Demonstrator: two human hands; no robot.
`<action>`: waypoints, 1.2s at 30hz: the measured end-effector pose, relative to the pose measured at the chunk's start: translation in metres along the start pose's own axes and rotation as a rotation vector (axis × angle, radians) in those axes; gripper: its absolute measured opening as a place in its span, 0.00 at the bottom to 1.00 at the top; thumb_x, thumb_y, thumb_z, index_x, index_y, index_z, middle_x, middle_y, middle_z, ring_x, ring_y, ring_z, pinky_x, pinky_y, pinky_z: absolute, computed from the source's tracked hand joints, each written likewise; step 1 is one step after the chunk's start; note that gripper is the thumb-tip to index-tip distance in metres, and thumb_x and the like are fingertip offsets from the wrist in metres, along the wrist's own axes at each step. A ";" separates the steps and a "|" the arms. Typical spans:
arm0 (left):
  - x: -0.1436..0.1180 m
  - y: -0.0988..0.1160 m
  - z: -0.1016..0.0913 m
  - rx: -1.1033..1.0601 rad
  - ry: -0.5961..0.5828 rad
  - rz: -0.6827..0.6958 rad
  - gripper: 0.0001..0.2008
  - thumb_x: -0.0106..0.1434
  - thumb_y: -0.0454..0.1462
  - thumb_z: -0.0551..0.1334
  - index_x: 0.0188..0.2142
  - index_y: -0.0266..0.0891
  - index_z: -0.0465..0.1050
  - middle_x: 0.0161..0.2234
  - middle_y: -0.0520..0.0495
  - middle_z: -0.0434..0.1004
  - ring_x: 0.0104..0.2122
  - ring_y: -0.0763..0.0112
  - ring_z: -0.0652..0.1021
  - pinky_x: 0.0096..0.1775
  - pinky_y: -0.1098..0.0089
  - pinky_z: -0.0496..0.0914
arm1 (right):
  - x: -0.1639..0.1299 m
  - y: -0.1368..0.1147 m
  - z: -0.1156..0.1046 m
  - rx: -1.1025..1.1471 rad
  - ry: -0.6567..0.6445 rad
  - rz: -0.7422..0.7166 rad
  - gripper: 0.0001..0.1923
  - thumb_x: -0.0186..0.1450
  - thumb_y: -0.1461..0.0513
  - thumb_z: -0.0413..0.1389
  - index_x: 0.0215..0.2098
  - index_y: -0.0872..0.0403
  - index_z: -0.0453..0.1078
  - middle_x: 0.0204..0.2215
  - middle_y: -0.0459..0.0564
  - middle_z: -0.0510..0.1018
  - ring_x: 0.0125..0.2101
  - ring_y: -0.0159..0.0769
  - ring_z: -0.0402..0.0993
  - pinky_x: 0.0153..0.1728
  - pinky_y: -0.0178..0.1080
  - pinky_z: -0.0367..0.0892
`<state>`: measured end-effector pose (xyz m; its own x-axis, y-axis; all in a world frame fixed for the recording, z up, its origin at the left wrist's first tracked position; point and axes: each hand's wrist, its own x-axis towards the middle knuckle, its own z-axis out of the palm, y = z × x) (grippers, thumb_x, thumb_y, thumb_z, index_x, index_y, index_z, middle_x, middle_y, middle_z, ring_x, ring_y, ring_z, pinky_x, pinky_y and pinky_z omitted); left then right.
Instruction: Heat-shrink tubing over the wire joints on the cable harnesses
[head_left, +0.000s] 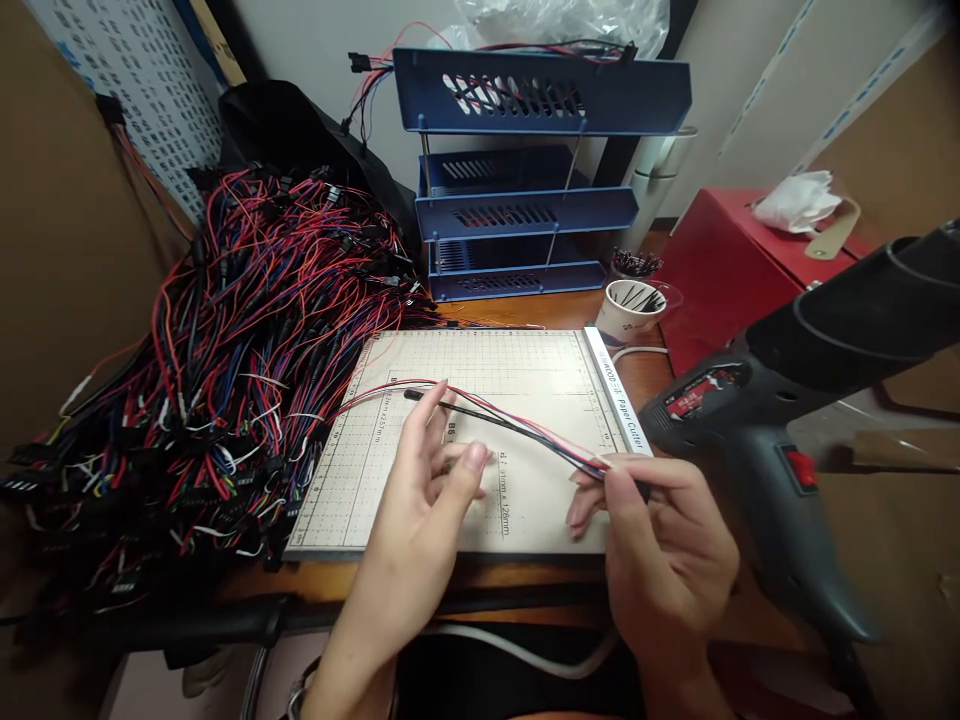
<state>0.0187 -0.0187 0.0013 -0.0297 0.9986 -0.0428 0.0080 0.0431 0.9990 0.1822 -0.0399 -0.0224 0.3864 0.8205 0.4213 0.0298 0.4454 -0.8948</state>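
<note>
My right hand pinches a bundle of thin red, white and black wires between thumb and fingers. What lies right under the fingertips is partly hidden. Leftward from this grip, the wires run above the paper cutter board. One black strand ends in a small dark tip near my left index finger, while red ones trail on toward the wire heap. My left hand is open, thumb apart from the half-bent fingers, its index fingertip close to or touching the wires.
A large heap of wires with black connectors covers the left. Behind stands a blue tiered rack. A paper cup of thin black pieces sits by a red box. A heat gun stands close on the right.
</note>
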 end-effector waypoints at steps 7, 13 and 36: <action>-0.005 0.007 -0.006 0.471 0.102 0.299 0.16 0.74 0.42 0.63 0.58 0.45 0.79 0.42 0.47 0.86 0.32 0.71 0.82 0.36 0.74 0.77 | 0.000 0.002 -0.003 0.069 -0.234 -0.043 0.13 0.75 0.70 0.55 0.48 0.47 0.75 0.38 0.45 0.80 0.29 0.27 0.77 0.31 0.31 0.74; -0.011 0.000 -0.008 0.733 0.222 0.643 0.13 0.70 0.31 0.66 0.52 0.42 0.82 0.45 0.47 0.88 0.40 0.66 0.86 0.47 0.71 0.77 | 0.004 0.003 -0.003 -0.073 -0.270 0.061 0.08 0.76 0.67 0.57 0.46 0.48 0.76 0.32 0.43 0.79 0.27 0.25 0.76 0.30 0.28 0.73; 0.005 -0.002 0.001 0.680 -0.054 0.709 0.07 0.71 0.29 0.64 0.43 0.44 0.75 0.37 0.55 0.82 0.39 0.73 0.80 0.68 0.58 0.56 | 0.010 0.001 0.001 -0.144 -0.315 0.199 0.04 0.74 0.60 0.60 0.45 0.51 0.76 0.25 0.42 0.74 0.25 0.27 0.73 0.27 0.26 0.69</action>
<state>0.0199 -0.0140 -0.0007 0.2493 0.7991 0.5470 0.5805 -0.5755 0.5761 0.1856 -0.0310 -0.0191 0.0964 0.9653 0.2426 0.1206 0.2306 -0.9656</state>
